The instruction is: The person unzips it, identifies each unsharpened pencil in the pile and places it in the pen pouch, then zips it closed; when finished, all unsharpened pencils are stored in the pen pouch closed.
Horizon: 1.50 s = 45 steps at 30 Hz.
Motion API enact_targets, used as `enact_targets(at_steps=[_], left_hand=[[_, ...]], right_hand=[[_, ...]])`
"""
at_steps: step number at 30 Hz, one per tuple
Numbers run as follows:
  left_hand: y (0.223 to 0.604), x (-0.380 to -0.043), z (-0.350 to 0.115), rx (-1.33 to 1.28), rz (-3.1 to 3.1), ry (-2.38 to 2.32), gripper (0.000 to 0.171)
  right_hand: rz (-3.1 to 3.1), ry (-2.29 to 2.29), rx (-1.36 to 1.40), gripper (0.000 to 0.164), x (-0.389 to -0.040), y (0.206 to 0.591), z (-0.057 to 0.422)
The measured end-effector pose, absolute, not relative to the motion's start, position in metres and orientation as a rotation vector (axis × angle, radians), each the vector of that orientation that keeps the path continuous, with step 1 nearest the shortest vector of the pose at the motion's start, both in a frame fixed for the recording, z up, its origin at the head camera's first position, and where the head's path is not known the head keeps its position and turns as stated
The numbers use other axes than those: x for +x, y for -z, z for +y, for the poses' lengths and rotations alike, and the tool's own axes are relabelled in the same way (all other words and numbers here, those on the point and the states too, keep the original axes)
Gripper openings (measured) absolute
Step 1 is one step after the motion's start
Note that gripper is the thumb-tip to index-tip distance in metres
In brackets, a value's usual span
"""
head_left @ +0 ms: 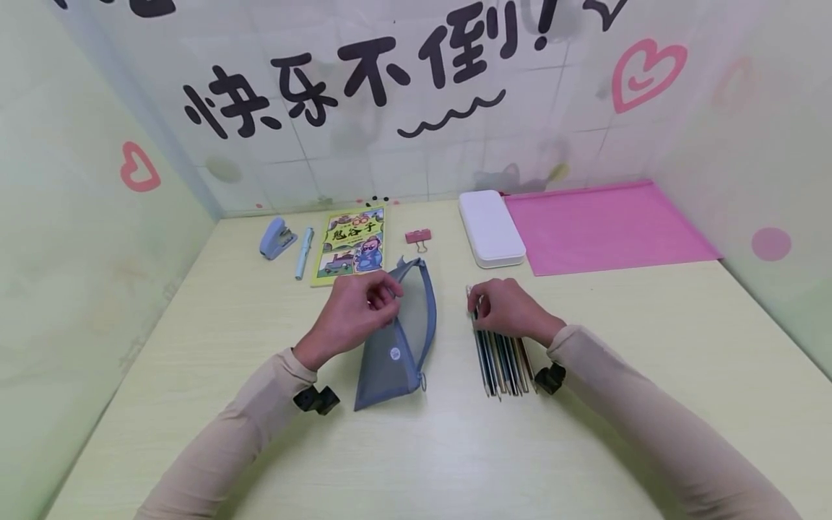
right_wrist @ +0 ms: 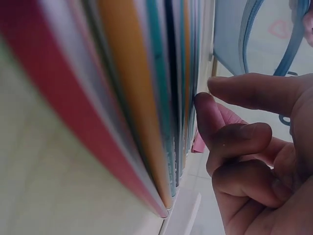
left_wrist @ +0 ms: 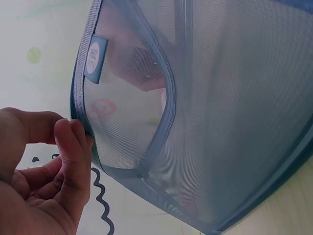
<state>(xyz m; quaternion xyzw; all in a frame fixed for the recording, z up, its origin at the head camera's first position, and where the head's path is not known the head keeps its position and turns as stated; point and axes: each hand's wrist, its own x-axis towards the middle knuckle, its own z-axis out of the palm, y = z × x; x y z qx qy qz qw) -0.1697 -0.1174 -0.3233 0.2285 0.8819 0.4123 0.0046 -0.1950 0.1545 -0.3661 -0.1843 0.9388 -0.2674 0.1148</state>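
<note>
My left hand (head_left: 356, 309) pinches the rim of a blue-grey mesh zip pouch (head_left: 388, 365) between thumb and fingertips. The pouch stands partly raised, its zipped mouth gaping toward the right, with a metal ring at the near end. In the left wrist view, the see-through mesh (left_wrist: 234, 98) fills much of the frame beside my fingers. My right hand (head_left: 510, 307) is over the far end of a row of pencils (head_left: 503, 365), pinching the leftmost one with thumb and forefinger. Their tips point toward me. Red, orange and teal pencils (right_wrist: 129, 88) show close up in the right wrist view.
Behind the pouch lie a blue stapler (head_left: 277, 238), a light-blue pen (head_left: 303, 253), a yellow picture book (head_left: 349, 244) and a pink binder clip (head_left: 418, 236). A white case (head_left: 492, 229) sits behind the pencils, beside a flat pink sheet (head_left: 611, 231). Printed walls border the table.
</note>
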Motion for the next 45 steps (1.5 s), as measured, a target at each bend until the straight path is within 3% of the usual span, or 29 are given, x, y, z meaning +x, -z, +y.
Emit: enact_targets(at_steps=[25, 33, 45], left_hand=[[0.323, -0.169, -0.116, 0.72, 2.769, -1.247, 0.013], [0.324, -0.169, -0.117, 0.705, 2.755, -1.232, 0.013], [0.328, -0.171, -0.114, 0.718, 2.779, -1.211, 0.012]], right_hand=[[2.812, 0.582, -0.602, 0.008, -0.195, 0.367, 0.145], [2.785, 0.494, -0.542, 0.014, -0.197, 0.366, 0.134], [2.733, 0.667, -0.467, 0.009, -0.203, 0.359, 0.13]])
